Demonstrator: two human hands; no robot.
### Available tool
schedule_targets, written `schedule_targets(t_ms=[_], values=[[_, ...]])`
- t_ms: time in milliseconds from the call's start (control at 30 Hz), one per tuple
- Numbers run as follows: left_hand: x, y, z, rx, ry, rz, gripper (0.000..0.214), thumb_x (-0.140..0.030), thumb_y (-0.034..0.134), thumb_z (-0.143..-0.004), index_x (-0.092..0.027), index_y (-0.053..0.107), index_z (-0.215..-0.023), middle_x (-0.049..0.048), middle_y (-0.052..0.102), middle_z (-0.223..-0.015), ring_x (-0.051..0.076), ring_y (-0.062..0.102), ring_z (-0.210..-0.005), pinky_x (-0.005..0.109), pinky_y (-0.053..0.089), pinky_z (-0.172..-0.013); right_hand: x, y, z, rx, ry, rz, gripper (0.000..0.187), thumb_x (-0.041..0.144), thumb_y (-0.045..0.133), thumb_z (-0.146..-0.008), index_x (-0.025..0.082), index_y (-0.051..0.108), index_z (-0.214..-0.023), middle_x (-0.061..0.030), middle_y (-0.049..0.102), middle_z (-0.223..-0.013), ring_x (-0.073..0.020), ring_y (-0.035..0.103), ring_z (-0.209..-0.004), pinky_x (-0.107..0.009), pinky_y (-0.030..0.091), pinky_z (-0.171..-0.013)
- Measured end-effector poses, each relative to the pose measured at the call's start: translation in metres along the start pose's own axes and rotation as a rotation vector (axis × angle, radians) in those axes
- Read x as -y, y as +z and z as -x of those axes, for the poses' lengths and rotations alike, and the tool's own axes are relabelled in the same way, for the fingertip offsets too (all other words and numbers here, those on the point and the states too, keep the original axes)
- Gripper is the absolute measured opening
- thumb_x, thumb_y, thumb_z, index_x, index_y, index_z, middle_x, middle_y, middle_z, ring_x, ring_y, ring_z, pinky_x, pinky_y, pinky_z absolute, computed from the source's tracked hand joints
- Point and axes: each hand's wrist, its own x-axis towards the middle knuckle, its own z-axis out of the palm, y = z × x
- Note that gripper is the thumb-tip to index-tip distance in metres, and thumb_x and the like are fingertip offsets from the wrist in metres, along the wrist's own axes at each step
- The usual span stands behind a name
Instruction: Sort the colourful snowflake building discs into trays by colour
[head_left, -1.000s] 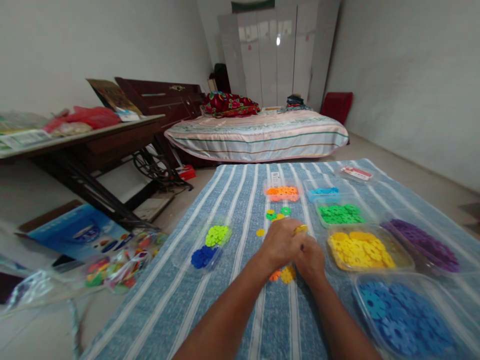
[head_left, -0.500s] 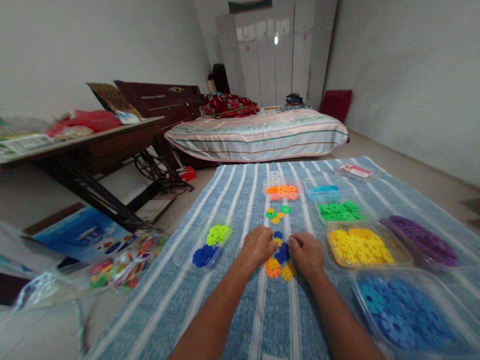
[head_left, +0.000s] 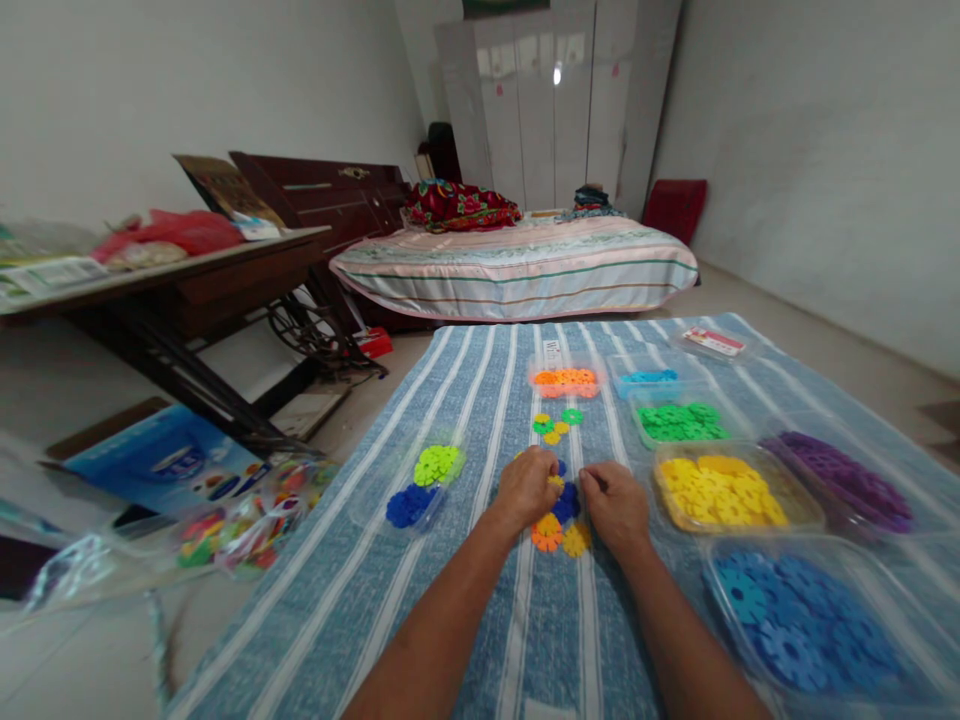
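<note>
My left hand point(head_left: 531, 487) is closed over the left side of a small group of flower-shaped plastic discs, its fingertips down among them; what they grip is hidden. To the right of the group rests my right hand point(head_left: 616, 505), thumb and fingers curled together, and anything inside is out of sight. Between the hands lie a dark blue disc point(head_left: 568, 500) and part of a yellow one. Closer to me are an orange disc point(head_left: 547, 534) and a yellow-orange disc point(head_left: 577, 540). Beyond my hands sit a green disc point(head_left: 572, 416) and several small yellow and green ones.
Clear tubs of discs stand on the striped cloth point(head_left: 420, 620): yellow point(head_left: 720, 492), green point(head_left: 681, 422), blue point(head_left: 810, 620), purple point(head_left: 844, 480) and orange point(head_left: 565, 382). A left-hand tub holds lime discs point(head_left: 437, 465) and dark blue discs point(head_left: 410, 507). A bed point(head_left: 517, 270) stands beyond.
My left hand has shifted slightly to the right, over the discs, and its fingers are curled in more. My right hand has stayed nearly in place.
</note>
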Motion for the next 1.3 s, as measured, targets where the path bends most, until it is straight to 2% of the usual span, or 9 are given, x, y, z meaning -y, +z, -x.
schedule_targets(t_ms=[167,267,467,533,667,733,833,967,1300], values=[[0.0,-0.005,-0.003,-0.03,-0.089,0.156,0.005,-0.018,0.058,-0.068,-0.017,0.063,-0.071,-0.0012,0.061,-0.069,0.014,0.058,-0.074,0.023,0.043,-0.066,0.001,-0.001,0.0,0.004,0.01,-0.002,0.03,0.034,0.043,-0.082,0.019,0.067,-0.07,-0.0036,0.062,-0.074,-0.0171,0.055,-0.076,-0.027,0.038,-0.07],[-0.013,-0.013,-0.008,-0.064,-0.115,0.298,0.006,-0.017,0.057,-0.067,-0.016,0.063,-0.067,-0.0022,0.059,-0.062,0.013,0.058,-0.069,0.021,0.044,-0.061,0.0,0.0,0.001,0.013,0.008,0.011,0.03,0.034,0.044,-0.082,0.018,0.067,-0.072,-0.0044,0.063,-0.074,-0.0178,0.055,-0.076,-0.028,0.038,-0.069],[-0.073,-0.026,-0.02,0.006,0.209,0.713,0.019,-0.021,0.062,-0.069,-0.014,0.067,-0.086,0.0001,0.068,-0.078,0.011,0.061,-0.07,0.02,0.047,-0.065,-0.003,0.004,0.003,-0.042,0.056,0.086,0.03,0.027,0.043,-0.08,0.014,0.068,-0.09,-0.0108,0.066,-0.085,-0.0213,0.058,-0.08,-0.028,0.039,-0.064],[-0.078,-0.031,-0.02,-0.041,0.222,0.707,0.024,-0.022,0.061,-0.071,-0.014,0.066,-0.093,0.0015,0.069,-0.086,0.012,0.062,-0.074,0.022,0.048,-0.07,-0.002,0.002,0.003,-0.028,0.022,0.05,0.03,0.027,0.042,-0.081,0.015,0.068,-0.091,-0.0095,0.066,-0.089,-0.0211,0.058,-0.086,-0.028,0.04,-0.068],[-0.046,-0.033,-0.01,-0.152,0.05,0.256,0.018,-0.02,0.054,-0.075,-0.017,0.066,-0.089,0.0041,0.068,-0.089,0.017,0.062,-0.086,0.028,0.047,-0.081,0.001,-0.002,0.002,0.006,0.013,-0.015,0.03,0.034,0.043,-0.082,0.018,0.067,-0.076,-0.005,0.065,-0.077,-0.019,0.057,-0.078,-0.029,0.04,-0.07],[-0.021,-0.03,-0.001,-0.114,-0.045,0.022,0.018,-0.021,0.053,-0.076,-0.017,0.066,-0.087,0.0072,0.067,-0.094,0.02,0.061,-0.093,0.031,0.045,-0.084,0.002,-0.002,0.001,0.007,0.02,-0.013,0.031,0.036,0.043,-0.081,0.018,0.067,-0.072,-0.0044,0.064,-0.074,-0.0183,0.056,-0.075,-0.029,0.04,-0.07],[0.005,-0.022,0.012,-0.002,-0.155,-0.146,0.02,-0.031,0.054,-0.076,-0.018,0.065,-0.088,0.0097,0.066,-0.098,0.024,0.061,-0.096,0.033,0.046,-0.081,0.002,-0.002,0.001,0.014,0.022,0.0,0.032,0.036,0.042,-0.081,0.019,0.067,-0.071,-0.0043,0.063,-0.074,-0.0182,0.056,-0.076,-0.029,0.039,-0.07],[0.011,-0.015,0.02,0.085,-0.186,-0.181,0.028,-0.038,0.057,-0.073,-0.018,0.064,-0.092,0.0097,0.064,-0.102,0.025,0.061,-0.096,0.032,0.046,-0.078,0.002,-0.002,0.001,0.007,0.019,0.003,0.032,0.036,0.042,-0.081,0.019,0.067,-0.072,-0.0045,0.063,-0.076,-0.018,0.056,-0.078,-0.028,0.038,-0.071],[0.021,-0.01,0.015,0.057,-0.205,-0.004,0.03,-0.035,0.064,-0.066,-0.021,0.065,-0.092,0.0026,0.066,-0.079,0.02,0.061,-0.078,0.026,0.042,-0.065,0.001,-0.002,0.001,0.004,-0.004,-0.017,0.03,0.035,0.043,-0.081,0.019,0.066,-0.07,-0.0042,0.063,-0.074,-0.0179,0.055,-0.077,-0.028,0.038,-0.071]])
